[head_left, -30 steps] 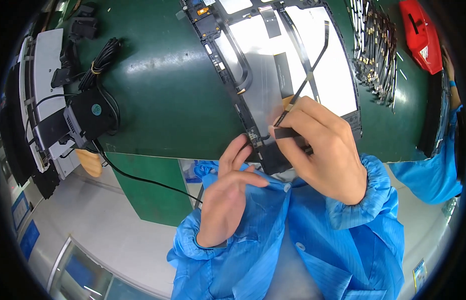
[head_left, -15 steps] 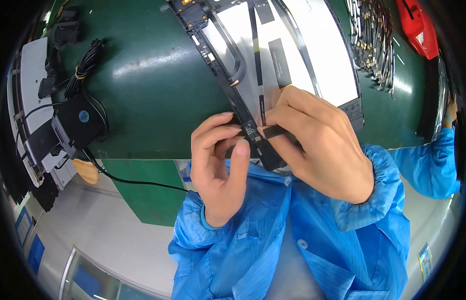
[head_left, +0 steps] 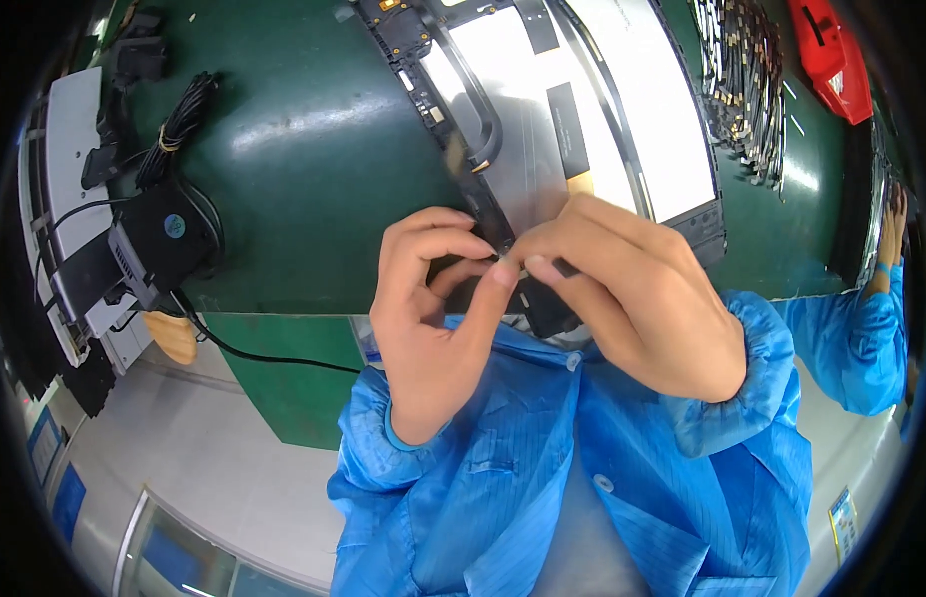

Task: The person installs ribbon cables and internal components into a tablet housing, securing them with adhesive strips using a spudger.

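Observation:
A flat screen-like panel [head_left: 672,149] with a black frame and a white and silver back lies on the bench, its near corner toward me. Black flat cables [head_left: 470,99] run across it. Over the frame's near left edge, my left hand [head_left: 433,313] has its fingers curled, thumb and index tips nearly together. My right hand [head_left: 647,289] is bent over the panel's near end, index fingertip touching the left thumb tip. A small dark piece [head_left: 562,267] shows between its thumb and fingers. What lies between the meeting fingertips is hidden.
Many thin strip cables [head_left: 746,99] lie at the right, beside a red object [head_left: 831,60]. At left are a black boxy device [head_left: 165,234], a coiled black cable [head_left: 180,119] and a white rail [head_left: 73,149]. A co-worker's blue sleeve [head_left: 861,348] shows at far right.
The long black strip along the middle of the panel is no longer visible there. My right fingertips have moved left to meet my left thumb. The panel has shifted slightly.

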A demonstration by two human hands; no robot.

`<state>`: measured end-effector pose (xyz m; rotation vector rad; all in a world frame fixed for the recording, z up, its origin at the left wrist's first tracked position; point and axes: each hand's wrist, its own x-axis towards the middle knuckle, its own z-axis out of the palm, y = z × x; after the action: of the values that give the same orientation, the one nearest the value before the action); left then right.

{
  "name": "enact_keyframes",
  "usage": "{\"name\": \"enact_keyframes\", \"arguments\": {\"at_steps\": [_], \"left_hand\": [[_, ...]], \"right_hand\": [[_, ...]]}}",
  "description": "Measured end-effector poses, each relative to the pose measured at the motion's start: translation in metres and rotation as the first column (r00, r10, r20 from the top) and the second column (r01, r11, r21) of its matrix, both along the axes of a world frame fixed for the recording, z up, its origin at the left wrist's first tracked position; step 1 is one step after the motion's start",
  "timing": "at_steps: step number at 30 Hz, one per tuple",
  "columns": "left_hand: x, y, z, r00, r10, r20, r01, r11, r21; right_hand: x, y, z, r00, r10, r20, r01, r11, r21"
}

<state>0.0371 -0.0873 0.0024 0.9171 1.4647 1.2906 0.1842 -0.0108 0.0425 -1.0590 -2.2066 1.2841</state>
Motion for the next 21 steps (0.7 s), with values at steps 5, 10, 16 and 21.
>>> {"name": "enact_keyframes", "arguments": {"at_steps": [5, 10, 16, 21], "left_hand": [[0.001, -0.011, -0.004, 0.998, 0.027, 0.055, -0.027, 1.0, 0.003], [-0.008, -0.047, 0.006, 0.989, -0.148, 0.029, 0.151, 0.979, -0.137], [-0.006, -0.041, 0.017, 0.974, -0.085, 0.209, 0.127, 0.971, -0.201], [0.007, -0.022, 0.019, 0.946, -0.08, 0.314, 0.093, 0.995, -0.025]], "right_hand": [[-0.003, -0.008, -0.002, 0.999, -0.016, -0.037, 0.019, 0.997, 0.078], [-0.005, -0.012, -0.005, 0.984, -0.114, 0.138, 0.086, 0.977, 0.194], [0.001, -0.016, -0.008, 0.988, -0.1, -0.119, 0.113, 0.988, 0.105], [0.011, -0.007, 0.01, 0.943, -0.222, -0.247, 0.169, 0.961, -0.218]]}}
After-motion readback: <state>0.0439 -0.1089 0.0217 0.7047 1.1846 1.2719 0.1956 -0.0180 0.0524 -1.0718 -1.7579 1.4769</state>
